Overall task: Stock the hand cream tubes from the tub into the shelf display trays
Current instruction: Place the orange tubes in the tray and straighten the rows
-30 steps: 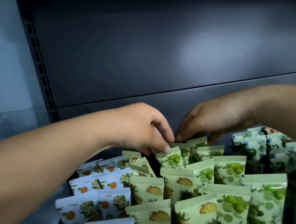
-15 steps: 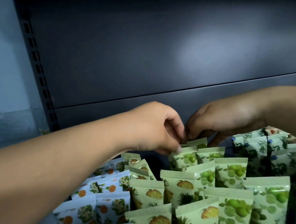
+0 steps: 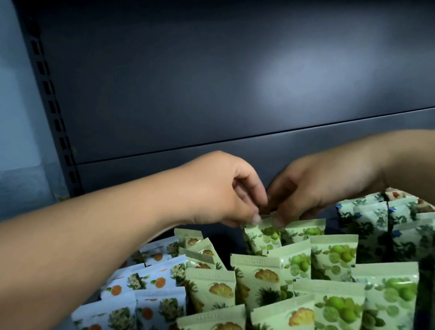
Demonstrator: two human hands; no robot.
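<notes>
Both hands, the left hand (image 3: 222,191) and right hand (image 3: 317,184), pinch the crimped top of a pale green hand cream tube printed with green fruit (image 3: 263,236), apparently seating it upright at the back of its row on the dark metal shelf (image 3: 229,83). Embossed lettering on nearby crimps is unreadable.

A dark grey metal shelf (image 3: 236,146) with a plain back panel and a slotted upright (image 3: 52,107) at nine o'clock carries rows of upright hand cream tubes. White tubes with orange fruit (image 3: 159,310) stand toward eight o'clock, pale green pineapple tubes (image 3: 213,286) at six, green-fruit tubes (image 3: 333,257) toward five, and dark-leaf tubes (image 3: 370,226) at three o'clock.
</notes>
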